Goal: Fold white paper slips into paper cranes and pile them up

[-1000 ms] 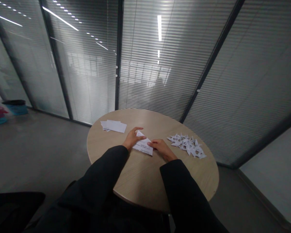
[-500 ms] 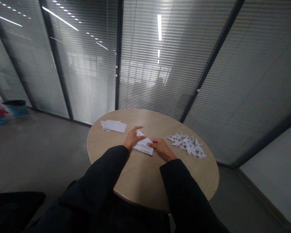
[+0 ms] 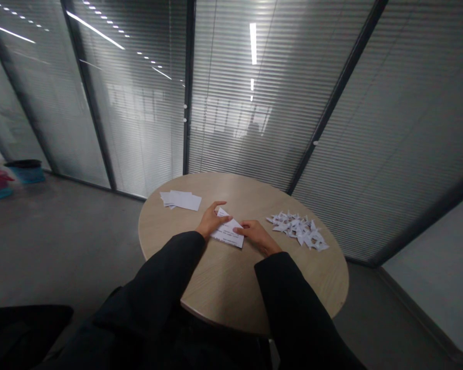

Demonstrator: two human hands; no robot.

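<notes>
Folded white sheet (image 3: 227,231) is held mid-way across the round wooden table (image 3: 278,288) under the part-open left hand (image 3: 212,220) and right hand (image 3: 256,236), pressed rather than pinched; uneven pressure could let it slip, skewing the crease towards the pile of folded paper pieces (image 3: 297,229).

You have a white printed paper sheet (image 3: 227,232), folded into a rough triangle, lying flat at twelve o'clock; its creases look hard to make out.
</notes>
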